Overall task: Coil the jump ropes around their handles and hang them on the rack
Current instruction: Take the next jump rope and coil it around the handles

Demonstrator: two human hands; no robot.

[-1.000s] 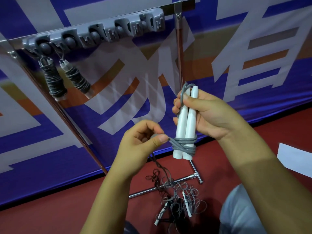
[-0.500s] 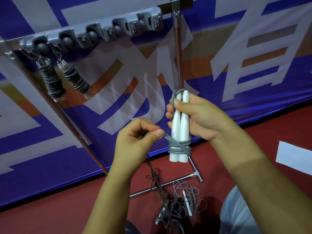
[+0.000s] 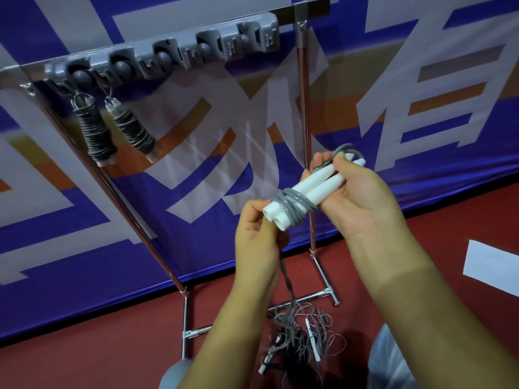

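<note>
Gripping paired white handles [image 3: 310, 192] below the rack [image 3: 168, 56], right hand [image 3: 362, 197] holds; left hand [image 3: 257, 237] pinches grey rope [image 3: 293, 206].

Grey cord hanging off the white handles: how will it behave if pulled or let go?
Probably floppy: the grey cord hangs limp from the left hand down to the tangle on the floor. Likely to snag there. The few wraps on the white handles may loosen if released.

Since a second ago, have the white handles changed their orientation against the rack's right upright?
Yes. The white handles, held by the right hand, stood roughly parallel to the rack's right upright; now they lie tilted, butt ends pointing lower left towards the left hand.
</note>
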